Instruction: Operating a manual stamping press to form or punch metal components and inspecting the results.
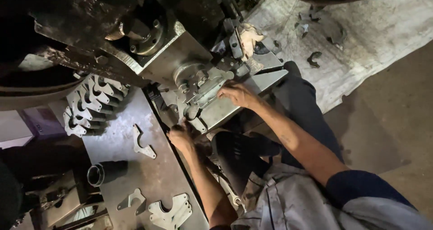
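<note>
Steel plate (208, 93) slants up-right under right hand (237, 94)'s flat, spread grip; left hand (180, 137)'s grip unclear.

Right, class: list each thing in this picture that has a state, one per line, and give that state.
left hand: closed, fingers curled at the edge of the machine bed
right hand: resting flat on the press fixture
stacked metal plates: piled in a leaning row
single plate: lying flat, alone on the steel table
black cup: tipped on its side
cut parts: scattered on the sheet
</note>
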